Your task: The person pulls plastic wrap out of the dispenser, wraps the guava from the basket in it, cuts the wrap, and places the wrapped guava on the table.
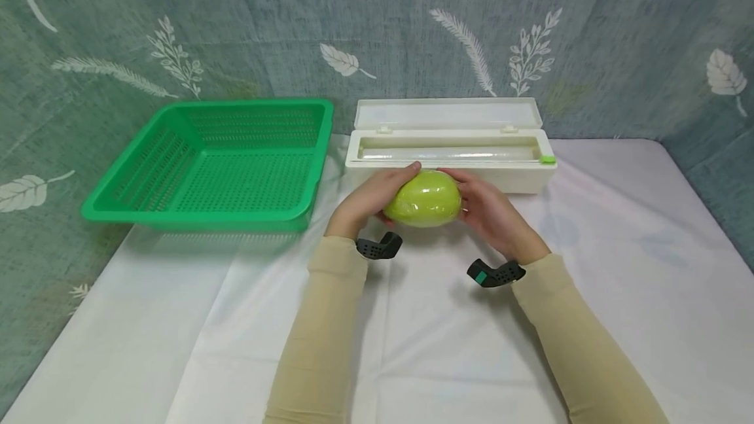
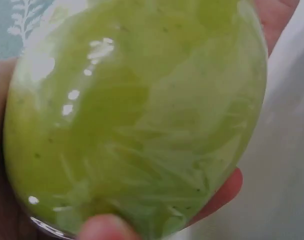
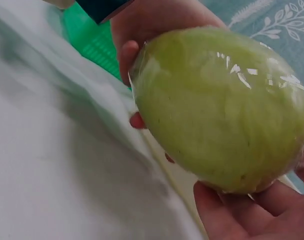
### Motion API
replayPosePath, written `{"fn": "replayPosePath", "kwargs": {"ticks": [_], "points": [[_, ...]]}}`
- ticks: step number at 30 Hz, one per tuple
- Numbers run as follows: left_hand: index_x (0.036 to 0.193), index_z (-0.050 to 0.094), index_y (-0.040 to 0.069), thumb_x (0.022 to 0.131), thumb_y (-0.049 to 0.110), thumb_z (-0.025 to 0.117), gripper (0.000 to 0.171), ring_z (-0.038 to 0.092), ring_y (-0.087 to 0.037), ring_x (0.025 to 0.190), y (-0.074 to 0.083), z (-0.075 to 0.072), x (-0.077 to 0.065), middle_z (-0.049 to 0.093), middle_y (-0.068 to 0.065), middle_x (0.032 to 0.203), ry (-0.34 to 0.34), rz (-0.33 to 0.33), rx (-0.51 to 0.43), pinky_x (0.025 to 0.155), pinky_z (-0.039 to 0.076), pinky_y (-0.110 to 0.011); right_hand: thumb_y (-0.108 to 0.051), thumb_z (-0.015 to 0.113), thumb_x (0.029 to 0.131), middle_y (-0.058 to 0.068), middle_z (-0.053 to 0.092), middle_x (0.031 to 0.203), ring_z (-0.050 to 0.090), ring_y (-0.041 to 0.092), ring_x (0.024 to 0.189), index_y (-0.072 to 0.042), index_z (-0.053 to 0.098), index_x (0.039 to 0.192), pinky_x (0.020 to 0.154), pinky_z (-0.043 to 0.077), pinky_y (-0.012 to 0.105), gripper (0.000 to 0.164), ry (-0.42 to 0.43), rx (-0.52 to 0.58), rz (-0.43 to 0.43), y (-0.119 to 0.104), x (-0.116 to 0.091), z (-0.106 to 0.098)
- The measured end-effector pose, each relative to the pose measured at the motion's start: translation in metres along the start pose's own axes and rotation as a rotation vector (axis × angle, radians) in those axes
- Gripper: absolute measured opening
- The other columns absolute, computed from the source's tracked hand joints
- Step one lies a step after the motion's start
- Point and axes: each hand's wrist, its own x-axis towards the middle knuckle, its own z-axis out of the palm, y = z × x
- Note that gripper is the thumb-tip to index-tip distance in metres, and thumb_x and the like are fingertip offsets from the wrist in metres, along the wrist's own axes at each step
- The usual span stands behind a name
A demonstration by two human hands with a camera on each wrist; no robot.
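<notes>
Both hands hold an oval yellow-green fruit, with fine dark specks, above the table in front of the film box. Clear film covers it, shiny and creased in the left wrist view. My left hand grips its left end, thumb on top. At the right end, my right hand has its fingers curled against the fruit. From the right wrist view, its fingertips press the fruit's lower side. Behind stands a white film dispenser box, lid raised, a roll of clear film inside.
A green perforated plastic basket stands at the back left. White cloth covers the table, with some folds. A grey-green curtain with white leaf prints hangs behind the box and basket.
</notes>
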Motion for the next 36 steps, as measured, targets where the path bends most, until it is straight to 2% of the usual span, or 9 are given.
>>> {"fn": "replayPosePath", "kwargs": {"ticks": [4,10,14,18,25,31,36], "points": [[0.107,0.059,0.019,0.073,0.076,0.039,0.069,0.056,-0.026,0.067,0.000,-0.003,0.000,0.058,-0.010,0.094,-0.002,-0.008,-0.050,0.044,0.047,-0.034,-0.011,0.027,0.095,0.004,0.033,0.139,0.037,0.023,0.123,-0.013,0.037,0.136,0.096,0.035,0.034,0.043,-0.017,0.026,-0.015,-0.001,0.001,-0.002],[0.110,0.057,0.016,0.072,0.075,0.043,0.071,0.055,-0.024,0.066,-0.001,-0.007,0.000,0.057,-0.014,0.095,-0.011,-0.012,-0.195,0.039,0.043,-0.028,-0.008,0.026,0.094,0.003,0.028,0.142,0.034,0.025,0.125,-0.014,0.033,0.138,0.099,0.031,0.037,0.045,-0.091,0.048,-0.065,-0.003,0.000,-0.002],[0.108,0.057,0.010,0.075,0.070,0.044,0.069,0.052,-0.019,0.056,0.001,-0.009,-0.004,0.056,-0.014,0.086,-0.044,0.001,-0.290,0.036,0.038,-0.026,-0.007,0.031,0.094,0.006,0.027,0.142,0.033,0.026,0.125,-0.013,0.032,0.139,0.099,0.031,0.038,0.045,-0.139,0.055,-0.098,-0.005,-0.001,-0.001],[0.108,0.055,0.007,0.075,0.069,0.046,0.071,0.048,-0.018,0.051,-0.005,-0.009,-0.001,0.055,-0.014,0.081,-0.082,0.013,-0.371,0.034,0.033,-0.024,-0.007,0.038,0.092,0.006,0.026,0.143,0.031,0.027,0.127,-0.012,0.032,0.138,0.099,0.030,0.039,0.047,-0.166,0.046,-0.120,-0.004,-0.002,-0.001],[0.111,0.052,0.007,0.068,0.073,0.050,0.079,0.052,-0.017,0.050,-0.008,-0.011,-0.001,0.058,-0.013,0.077,-0.087,-0.015,-0.425,0.034,0.030,-0.023,-0.005,0.046,0.089,0.008,0.025,0.143,0.030,0.027,0.127,-0.013,0.033,0.138,0.098,0.032,0.038,0.051,-0.194,-0.007,-0.142,-0.005,-0.003,0.001],[0.108,0.053,0.005,0.069,0.073,0.050,0.079,0.052,-0.015,0.044,-0.010,-0.011,-0.002,0.058,-0.011,0.070,-0.095,-0.040,-0.442,0.033,0.033,-0.022,-0.004,0.044,0.089,0.010,0.025,0.142,0.030,0.028,0.126,-0.011,0.033,0.138,0.098,0.032,0.038,0.051,-0.208,0.000,-0.152,-0.003,-0.003,0.001],[0.107,0.053,0.005,0.069,0.073,0.049,0.078,0.049,-0.014,0.043,-0.010,-0.009,0.000,0.057,-0.011,0.071,-0.105,-0.034,-0.438,0.032,0.032,-0.022,-0.009,0.043,0.092,0.008,0.025,0.143,0.029,0.026,0.127,-0.010,0.032,0.139,0.098,0.032,0.039,0.048,-0.202,-0.013,-0.172,-0.001,-0.003,0.000]]}}
